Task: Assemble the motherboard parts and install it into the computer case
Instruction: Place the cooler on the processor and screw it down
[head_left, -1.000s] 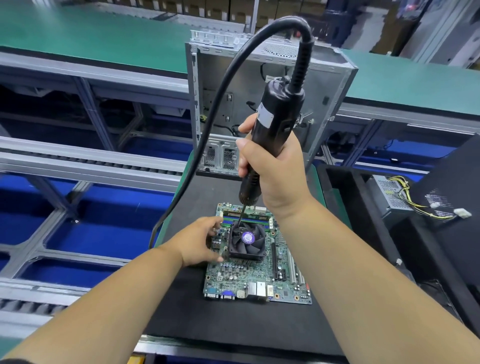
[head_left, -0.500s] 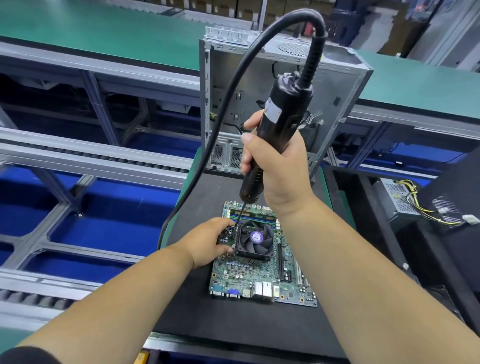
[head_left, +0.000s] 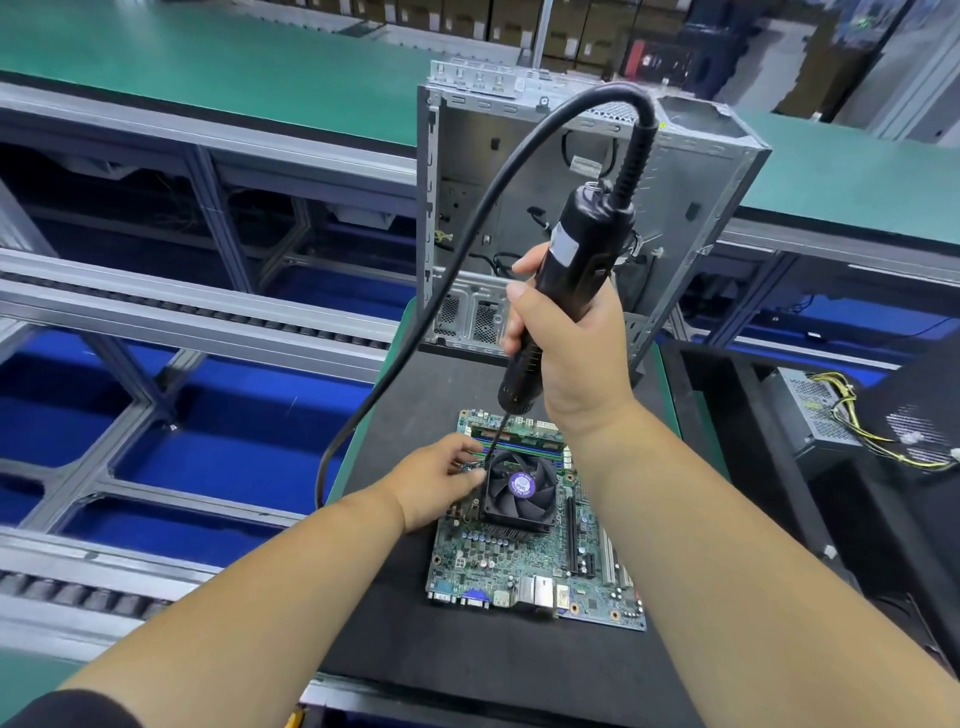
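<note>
Motherboard (head_left: 540, 566) unmoved; screwdriver (head_left: 566, 291) stays on cooler (head_left: 519, 491).

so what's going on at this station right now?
A person is screwing the cooler fan onto the motherboard, which lies flat on a black mat. The right hand grips a corded electric screwdriver, its bit down at the fan's far-left corner. The left hand rests on the board beside the fan, steadying it. The open computer case stands behind, without the board in it.
</note>
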